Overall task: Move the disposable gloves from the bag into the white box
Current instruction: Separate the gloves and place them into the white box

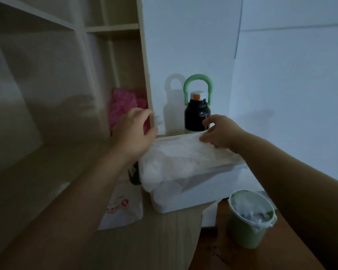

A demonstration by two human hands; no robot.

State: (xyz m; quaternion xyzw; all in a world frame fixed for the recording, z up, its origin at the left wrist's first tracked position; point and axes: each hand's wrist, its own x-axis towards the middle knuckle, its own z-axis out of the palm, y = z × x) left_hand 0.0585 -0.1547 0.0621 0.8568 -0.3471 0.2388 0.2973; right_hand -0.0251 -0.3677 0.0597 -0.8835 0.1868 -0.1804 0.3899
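Item: stack of thin, translucent white plastic disposable gloves (183,158), lying across the open top of the white rectangular plastic box (193,199), not yet tucked inside. Long axis: we read it along the box's length, from the near-left corner to the far-right corner, with the near-left end drooping over that corner. Handling, in our judgement: very light, limp, slippery film, liable to slide apart sheet by sheet; best taken by pinching the whole wad at both ends and folding it down. Left hand (134,131): at the box's far-left corner, fingers loosely curled, thumb apart, holding nothing we can see. Right hand (220,131): bent fingers on the gloves at the box's far-right edge, thumb lifted; we cannot tell whether it pinches. Flat white plastic bag with a red mark (123,207): left of the box, apparently emptied.
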